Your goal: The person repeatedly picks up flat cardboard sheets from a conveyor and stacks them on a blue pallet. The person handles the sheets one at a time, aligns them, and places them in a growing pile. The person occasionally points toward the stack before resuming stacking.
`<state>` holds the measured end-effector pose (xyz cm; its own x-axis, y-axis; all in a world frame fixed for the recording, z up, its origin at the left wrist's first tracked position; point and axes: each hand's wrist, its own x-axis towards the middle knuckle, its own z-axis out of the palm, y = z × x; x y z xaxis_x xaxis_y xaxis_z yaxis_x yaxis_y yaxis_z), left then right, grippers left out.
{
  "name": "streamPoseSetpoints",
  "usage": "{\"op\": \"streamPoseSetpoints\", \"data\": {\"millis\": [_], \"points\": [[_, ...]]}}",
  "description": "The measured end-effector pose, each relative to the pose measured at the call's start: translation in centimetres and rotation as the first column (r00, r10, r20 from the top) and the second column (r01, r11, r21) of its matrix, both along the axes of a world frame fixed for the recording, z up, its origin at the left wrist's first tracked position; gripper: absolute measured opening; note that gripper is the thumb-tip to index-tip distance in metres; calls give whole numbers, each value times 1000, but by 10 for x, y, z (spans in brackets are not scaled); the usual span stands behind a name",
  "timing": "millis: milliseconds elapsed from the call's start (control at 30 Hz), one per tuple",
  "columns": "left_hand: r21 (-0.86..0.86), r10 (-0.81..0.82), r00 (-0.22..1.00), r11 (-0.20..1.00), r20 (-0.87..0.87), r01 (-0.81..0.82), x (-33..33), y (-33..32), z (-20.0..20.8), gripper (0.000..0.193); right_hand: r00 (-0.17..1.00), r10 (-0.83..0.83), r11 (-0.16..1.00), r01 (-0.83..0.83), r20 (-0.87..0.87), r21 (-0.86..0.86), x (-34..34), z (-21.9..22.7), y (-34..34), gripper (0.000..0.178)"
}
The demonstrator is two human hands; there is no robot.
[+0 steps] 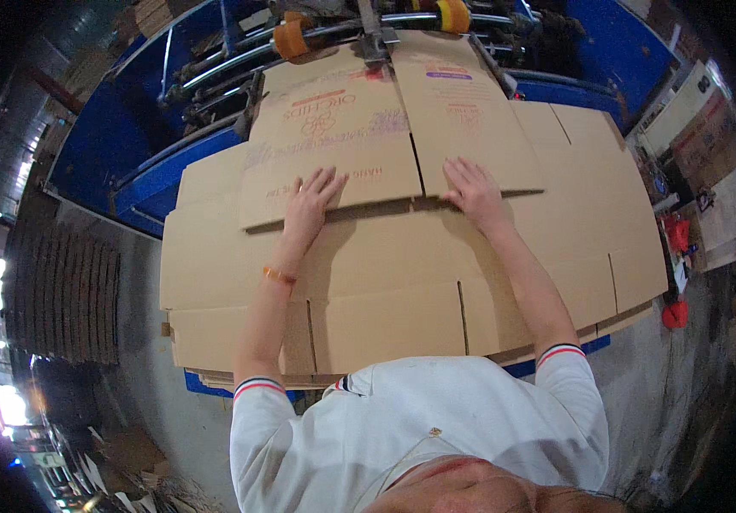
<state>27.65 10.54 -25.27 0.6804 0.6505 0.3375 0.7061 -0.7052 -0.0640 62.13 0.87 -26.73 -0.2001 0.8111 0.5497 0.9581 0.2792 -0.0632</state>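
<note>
Because it looks like corrugated board, the printed carton point(334, 141) should be light for its breadth and fairly stiff across each panel, though likely to bend at its creases and at the narrow dark gap between its two panels. It lies flat in front of the blue machine point(128, 145), its far end at the machine's metal arm point(376, 44). Below it, a broad stack of plain cardboard sheets point(385, 265) spreads out, also in front of the machine.

The left hand point(312, 205) rests on the wider panel and the right hand point(476, 198) on the narrower one, both by the edge farthest from the machine. Each grip has its fingers apart and laid over the surface, clamped on nothing that shows; whether a thumb reaches under the edge, I cannot tell.

The face seems matte, so spread fingers probably get fair friction. A good hold is one hand per panel along that edge away from the machine, with light, even pressure: corners can crush, and uneven pulling may skew the panels.
</note>
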Motion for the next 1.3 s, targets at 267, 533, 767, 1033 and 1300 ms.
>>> {"op": "streamPoseSetpoints", "data": {"millis": [267, 533, 767, 1033, 1300], "points": [[118, 197, 980, 973, 32, -200, -16, 21, 3, 65, 953, -238, 970, 242, -190, 1, 26, -3, 36, 51], [-37, 982, 54, 61, 183, -997, -307, -29, -5, 45, 956, -275, 946, 250, -105, -204, 53, -19, -16, 40], [-325, 991, 128, 106, -48, -940, -361, -30, 0, 50, 952, -295, 942, 275, -85, -192, 49, -19, -11, 38], [-141, 966, 179, 206, 184, -968, -352, -46, 62, 45, 944, -321, 937, 305, -74, -172, 49, -17, -18, 36], [-733, 695, 307, 680, 651, 17, -345, -149, 217, 60, 933, -351, 921, 330, -74, -209, 47, -13, -119, 42]]}}
